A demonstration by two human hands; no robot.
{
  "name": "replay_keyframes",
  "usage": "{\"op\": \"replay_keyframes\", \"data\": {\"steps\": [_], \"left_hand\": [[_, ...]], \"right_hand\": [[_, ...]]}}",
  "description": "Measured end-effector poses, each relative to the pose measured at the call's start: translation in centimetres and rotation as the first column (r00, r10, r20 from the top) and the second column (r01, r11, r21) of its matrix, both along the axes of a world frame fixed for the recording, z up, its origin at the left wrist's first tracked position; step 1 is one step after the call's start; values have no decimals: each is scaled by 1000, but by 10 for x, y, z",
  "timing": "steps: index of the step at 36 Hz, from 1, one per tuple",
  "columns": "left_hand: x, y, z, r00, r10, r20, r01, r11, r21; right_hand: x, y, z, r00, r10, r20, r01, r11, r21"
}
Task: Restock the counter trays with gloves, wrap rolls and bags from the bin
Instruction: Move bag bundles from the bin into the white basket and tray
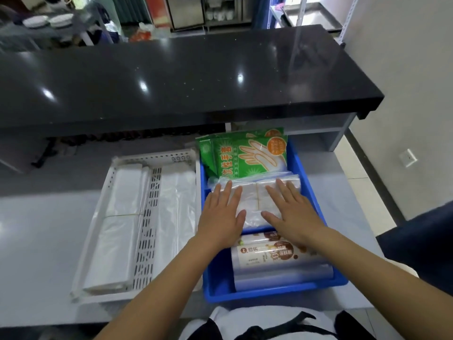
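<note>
Pressing down with both hands, fingers spread and flat, gripping nothing: left hand (221, 212) and right hand (293, 212) lying side by side, palms down, on a clear bag bundle (255, 196) in the middle of the blue bin (304, 168). Leaning upright at the bin's far end, green glove packs (247, 153); lying at its near end, just under the wrists, wrap rolls (272, 256). Sitting just left of the bin on the grey table (36, 231), touching it, a white perforated tray (147, 217) holding folded white bags (117, 217) in both compartments
</note>
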State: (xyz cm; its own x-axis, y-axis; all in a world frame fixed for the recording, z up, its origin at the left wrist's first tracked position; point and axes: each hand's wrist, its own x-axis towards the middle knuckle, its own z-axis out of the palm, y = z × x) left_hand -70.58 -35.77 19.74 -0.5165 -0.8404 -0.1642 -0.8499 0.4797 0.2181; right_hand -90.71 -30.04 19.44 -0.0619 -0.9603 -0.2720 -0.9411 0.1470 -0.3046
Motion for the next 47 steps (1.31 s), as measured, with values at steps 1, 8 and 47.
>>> {"op": "replay_keyframes", "data": {"steps": [1,8,47], "left_hand": [[-1,0,-3,1000,1,15,-1,1000,4],[0,-6,-4,999,-22,50,21,1000,22],[165,141,9,942,212,-260,-248,962,-112]], "right_hand": [[-1,-2,-3,1000,2,-2,-2,1000,28],[0,-7,-8,999,-33,9,33,999,29],[93,173,1,961,-277,-26,239,870,-431]]}}
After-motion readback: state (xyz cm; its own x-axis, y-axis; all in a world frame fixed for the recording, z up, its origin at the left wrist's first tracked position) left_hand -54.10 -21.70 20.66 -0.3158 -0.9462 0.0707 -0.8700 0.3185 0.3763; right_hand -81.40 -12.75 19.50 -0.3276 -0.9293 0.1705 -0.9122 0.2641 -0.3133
